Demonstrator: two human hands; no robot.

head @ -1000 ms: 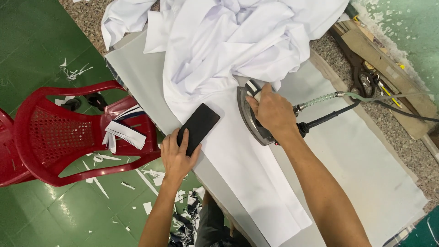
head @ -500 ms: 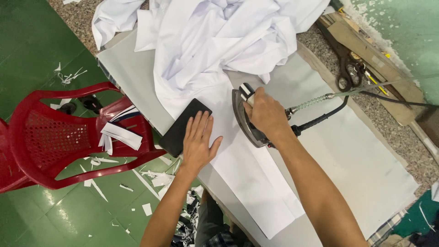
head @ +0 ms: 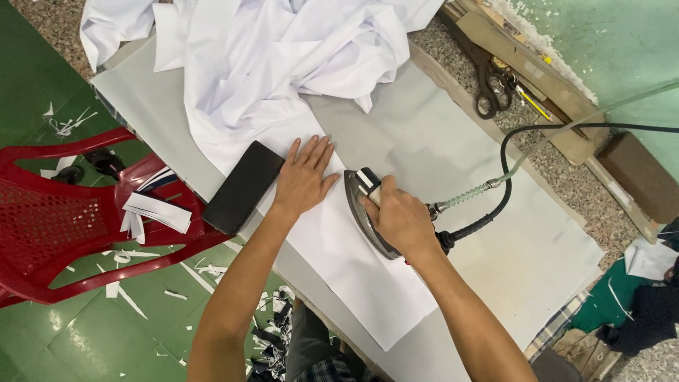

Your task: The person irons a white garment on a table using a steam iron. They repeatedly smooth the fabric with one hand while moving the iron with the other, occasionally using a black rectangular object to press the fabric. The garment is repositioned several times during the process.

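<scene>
A smooth white fabric strip [head: 339, 247] on the padded grey board [head: 453, 155] is pressed flat by the spread left hand [head: 303, 179], while the pointed metal iron [head: 364, 219] on it is gripped by the closed right hand [head: 399, 219]

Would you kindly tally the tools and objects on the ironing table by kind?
Steam iron, held by the right hand: 1
Black phone: 1
Scissors: 1
White fabric strip under the left hand: 1
Total: 4

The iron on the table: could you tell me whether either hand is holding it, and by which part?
The right hand grips the iron by its top handle. The left hand holds nothing; it lies flat on the white fabric.
</scene>
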